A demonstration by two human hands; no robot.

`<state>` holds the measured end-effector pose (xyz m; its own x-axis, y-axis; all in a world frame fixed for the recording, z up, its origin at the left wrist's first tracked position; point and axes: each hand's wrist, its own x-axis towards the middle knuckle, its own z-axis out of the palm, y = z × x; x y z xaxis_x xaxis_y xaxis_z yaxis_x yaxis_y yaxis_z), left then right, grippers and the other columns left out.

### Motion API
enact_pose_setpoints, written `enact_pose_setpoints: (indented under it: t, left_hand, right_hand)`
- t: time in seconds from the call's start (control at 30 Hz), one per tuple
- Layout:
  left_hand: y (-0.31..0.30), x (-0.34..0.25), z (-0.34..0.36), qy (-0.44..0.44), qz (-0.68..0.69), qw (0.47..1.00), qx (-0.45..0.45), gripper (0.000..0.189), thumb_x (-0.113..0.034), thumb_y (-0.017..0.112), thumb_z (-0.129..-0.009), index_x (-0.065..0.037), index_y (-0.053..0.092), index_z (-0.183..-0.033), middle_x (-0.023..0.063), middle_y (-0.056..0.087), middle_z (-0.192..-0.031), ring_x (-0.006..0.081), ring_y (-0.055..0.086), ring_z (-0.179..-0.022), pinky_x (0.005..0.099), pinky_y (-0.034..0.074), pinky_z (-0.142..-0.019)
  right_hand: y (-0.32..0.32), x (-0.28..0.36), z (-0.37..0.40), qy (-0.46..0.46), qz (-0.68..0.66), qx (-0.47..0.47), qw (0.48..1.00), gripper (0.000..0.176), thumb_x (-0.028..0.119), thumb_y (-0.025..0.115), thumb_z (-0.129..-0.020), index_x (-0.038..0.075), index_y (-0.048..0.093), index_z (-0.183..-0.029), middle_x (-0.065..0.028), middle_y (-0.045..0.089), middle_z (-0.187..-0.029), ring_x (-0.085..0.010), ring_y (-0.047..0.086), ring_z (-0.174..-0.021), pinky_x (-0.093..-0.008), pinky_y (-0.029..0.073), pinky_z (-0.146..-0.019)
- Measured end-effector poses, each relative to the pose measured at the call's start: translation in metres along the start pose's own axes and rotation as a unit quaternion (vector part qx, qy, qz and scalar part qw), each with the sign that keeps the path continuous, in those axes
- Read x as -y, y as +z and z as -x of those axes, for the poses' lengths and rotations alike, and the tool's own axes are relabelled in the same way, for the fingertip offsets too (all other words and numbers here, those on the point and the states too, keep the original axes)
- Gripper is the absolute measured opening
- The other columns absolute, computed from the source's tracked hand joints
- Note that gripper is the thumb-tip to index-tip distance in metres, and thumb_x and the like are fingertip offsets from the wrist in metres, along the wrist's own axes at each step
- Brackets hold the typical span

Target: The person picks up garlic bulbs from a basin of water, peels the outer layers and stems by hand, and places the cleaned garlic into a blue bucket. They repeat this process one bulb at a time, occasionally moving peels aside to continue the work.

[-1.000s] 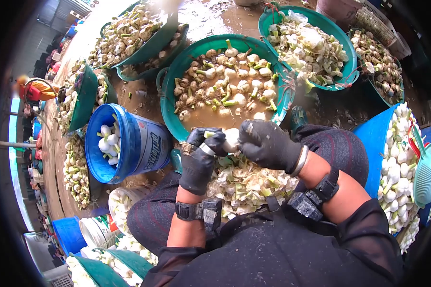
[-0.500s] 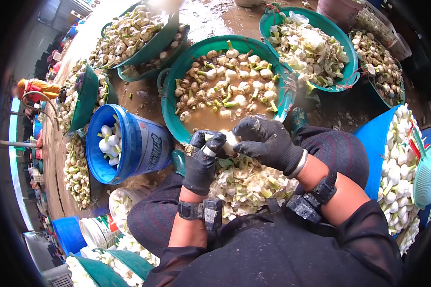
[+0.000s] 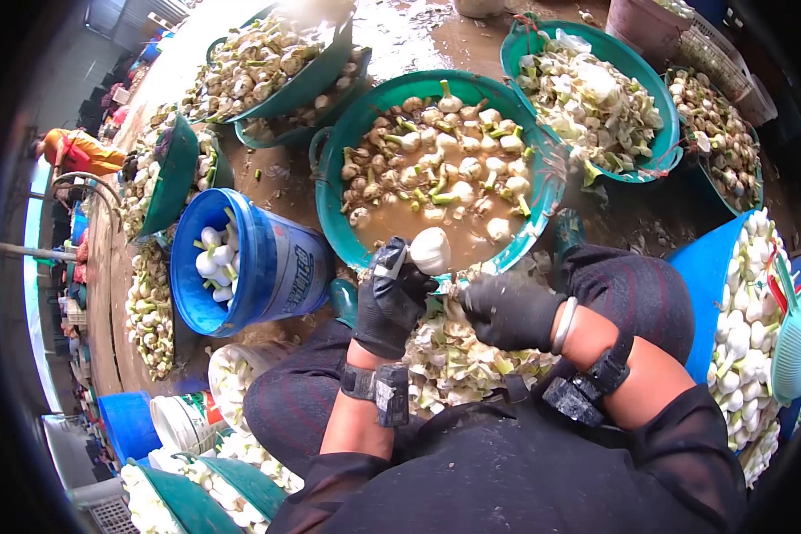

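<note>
One white garlic bulb (image 3: 430,250) sits pinched in the left hand (image 3: 390,301), just beyond the right hand (image 3: 507,310), which is curled closed.

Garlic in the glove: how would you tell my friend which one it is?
Find the big green basin of brown water in the middle. At its near rim, the left hand, in a black glove, holds up one garlic. It is clean and white, while the ones floating in the basin are muddy.
</note>
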<state>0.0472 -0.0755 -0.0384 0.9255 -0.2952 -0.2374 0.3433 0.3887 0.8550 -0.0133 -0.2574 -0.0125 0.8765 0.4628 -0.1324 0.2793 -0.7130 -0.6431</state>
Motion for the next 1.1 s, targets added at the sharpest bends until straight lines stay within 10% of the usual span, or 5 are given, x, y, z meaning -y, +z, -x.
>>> enact_pose_setpoints:
  t: [0.4,0.6,0.8,0.97,1.1]
  left_hand:
    - [-0.107,-0.104,-0.005,0.031,0.488,0.872,0.028,0.051,-0.045,0.047,-0.089,0.002,0.049,-0.110,0.0108,0.060,-0.084,0.0168,0.057,-0.069,0.0324,0.052,-0.067]
    - [-0.082,0.003,-0.058,-0.062,-0.098,0.989,-0.097,0.039,-0.035,0.050,-0.089,-0.003,0.056,-0.109,0.0133,0.062,-0.097,0.0184,0.060,-0.077,0.0317,0.051,-0.071]
    - [-0.088,0.114,-0.114,-0.183,-0.811,0.543,0.119,0.048,-0.033,0.056,-0.079,-0.015,0.051,-0.123,0.0149,0.056,-0.116,0.0342,0.053,-0.108,0.0409,0.041,-0.092]
    - [-0.129,0.128,-0.126,0.009,-0.800,0.544,0.254,0.019,-0.019,0.056,-0.078,-0.010,0.068,-0.090,0.0138,0.065,-0.094,0.0301,0.061,-0.087,0.0378,0.047,-0.079]
    - [-0.055,0.037,-0.063,-0.179,-0.181,0.963,0.085,0.028,-0.018,0.059,-0.084,-0.005,0.059,-0.110,0.0027,0.062,-0.088,0.0128,0.060,-0.077,0.0254,0.049,-0.066]
  right_hand:
    - [-0.014,-0.001,0.001,0.083,-0.012,0.207,0.975,0.039,0.036,0.058,-0.076,0.005,0.062,-0.100,-0.0211,0.062,-0.093,-0.0361,0.059,-0.090,-0.0424,0.046,-0.079]
    - [-0.008,-0.015,-0.001,0.072,-0.065,0.049,0.994,0.036,0.033,0.058,-0.076,0.002,0.061,-0.095,-0.0214,0.061,-0.089,-0.0366,0.059,-0.088,-0.0438,0.046,-0.078]
    - [-0.015,-0.017,0.002,0.072,-0.083,0.029,0.994,0.037,0.033,0.056,-0.078,0.004,0.059,-0.099,-0.0213,0.060,-0.092,-0.0376,0.057,-0.089,-0.0445,0.045,-0.078]
    - [-0.019,-0.022,-0.003,0.071,-0.111,-0.061,0.989,0.045,0.031,0.059,-0.076,0.002,0.056,-0.111,-0.0205,0.058,-0.102,-0.0355,0.054,-0.097,-0.0424,0.042,-0.086]
    - [-0.018,-0.013,-0.017,0.071,-0.142,-0.173,0.972,0.068,0.021,0.064,-0.069,0.000,0.038,-0.129,-0.0243,0.046,-0.121,-0.0394,0.043,-0.115,-0.0407,0.032,-0.100]
